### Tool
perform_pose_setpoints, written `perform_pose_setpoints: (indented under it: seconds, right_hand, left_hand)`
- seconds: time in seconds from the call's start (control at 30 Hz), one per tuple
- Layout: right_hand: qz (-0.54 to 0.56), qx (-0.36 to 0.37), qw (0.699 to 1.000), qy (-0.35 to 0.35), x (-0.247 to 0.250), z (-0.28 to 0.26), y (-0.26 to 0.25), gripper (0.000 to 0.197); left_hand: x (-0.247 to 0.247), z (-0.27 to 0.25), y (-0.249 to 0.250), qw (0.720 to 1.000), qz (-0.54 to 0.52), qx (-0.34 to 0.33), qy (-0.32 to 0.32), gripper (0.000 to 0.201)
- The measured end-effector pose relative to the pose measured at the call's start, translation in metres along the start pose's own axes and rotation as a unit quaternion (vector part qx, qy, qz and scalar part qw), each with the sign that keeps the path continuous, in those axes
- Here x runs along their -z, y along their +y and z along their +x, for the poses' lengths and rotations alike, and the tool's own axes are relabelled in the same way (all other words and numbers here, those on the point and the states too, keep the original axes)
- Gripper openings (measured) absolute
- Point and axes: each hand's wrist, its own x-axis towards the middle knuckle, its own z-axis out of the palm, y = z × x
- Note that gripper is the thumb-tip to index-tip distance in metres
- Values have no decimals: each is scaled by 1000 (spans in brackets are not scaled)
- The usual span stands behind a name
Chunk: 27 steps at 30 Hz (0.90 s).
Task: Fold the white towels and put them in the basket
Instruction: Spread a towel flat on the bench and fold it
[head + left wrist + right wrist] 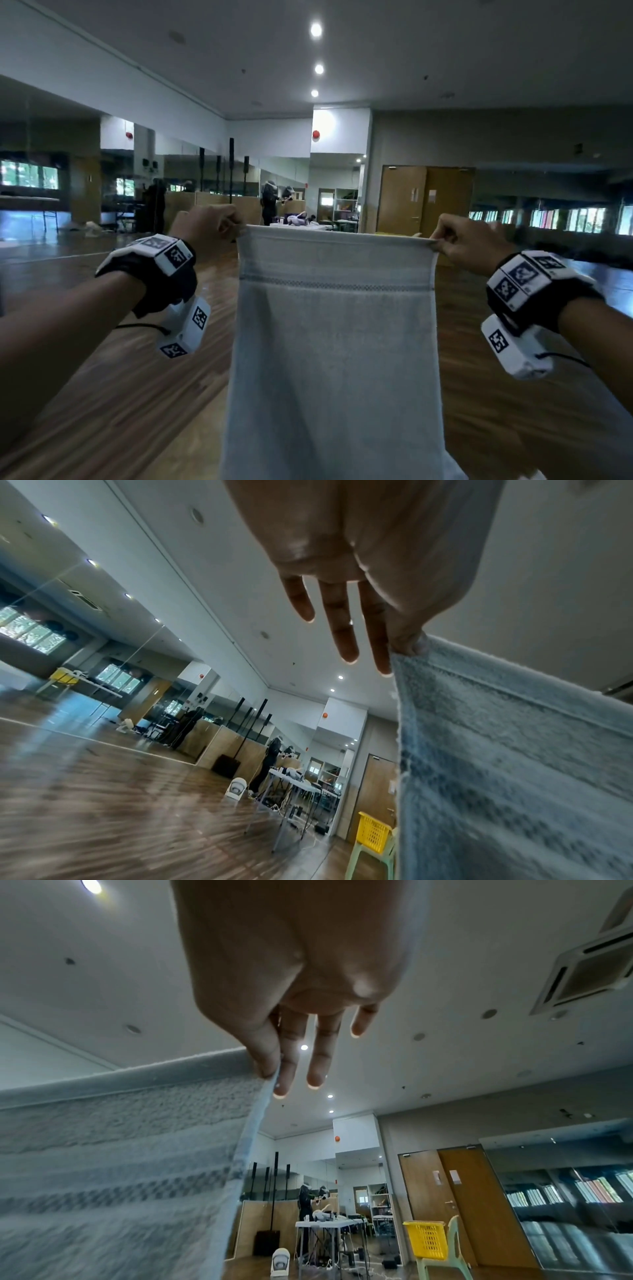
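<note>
A white towel (334,342) with a woven stripe near its top hem hangs full length in front of me, stretched between both hands. My left hand (219,226) pinches its top left corner, and my right hand (455,238) pinches its top right corner. In the left wrist view the thumb and forefinger nip the towel (514,764) while the other fingers (342,631) stick out straight. The right wrist view shows the same pinch on the towel (120,1164), spare fingers (318,1053) extended. A yellow basket (428,1240) sits on a pale green chair ahead.
Wooden floor (120,394) spreads all round. A folding table (325,1226) with gear and a person beside it stand at the far wall, with a small white fan (281,1261) on the floor. Brown double doors (424,198) are behind the basket.
</note>
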Motion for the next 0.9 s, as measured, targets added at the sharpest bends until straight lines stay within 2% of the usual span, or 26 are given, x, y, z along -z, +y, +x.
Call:
perform_pose_setpoints:
  seconds: [0.03, 0.1, 0.2, 0.37, 0.47, 0.53, 0.57, 0.63, 0.7, 0.8, 0.9]
  right_hand:
    - [-8, 2, 1000, -3, -20, 3, 4, 25]
    - [-19, 0, 1000, 22, -30, 1, 3, 22]
    - [-14, -17, 1000, 22, -57, -9, 9, 14]
    - [29, -19, 996, -80, -113, -53, 32, 28]
    - [42, -4, 983, -182, -154, -102, 50, 30]
    - [16, 0, 965, -262, -180, -138, 59, 34]
    - [-3, 3, 948, -317, -192, -155, 61, 33]
    - [-50, 17, 905, -422, -218, -190, 61, 31]
    - [-77, 42, 867, -490, -245, -220, 61, 31]
    - [-88, 73, 838, -534, -279, -255, 58, 33]
    - [-101, 82, 829, -544, -299, -275, 55, 33]
  left_hand:
    - [-17, -4, -9, 1000, -7, 14, -3, 5]
    - [-26, -8, -10, 1000, -13, 24, 6, 7]
    - [-54, -22, -14, 999, -37, 24, 16, 5]
    - [-108, -79, -21, 996, -79, 7, -41, 6]
    - [-144, -136, -33, 989, -87, 1, -115, 16]
    - [-165, -177, -37, 979, -69, -36, -189, 18]
    - [-174, -197, -37, 965, -47, -57, -251, 15]
    - [-195, -237, -37, 919, 17, -82, -386, 11]
    - [-215, -274, -38, 871, 75, -95, -477, 14]
    - [-241, -313, -36, 838, 115, -100, -524, 13]
    - [-255, -329, -38, 841, 121, -82, -521, 13]
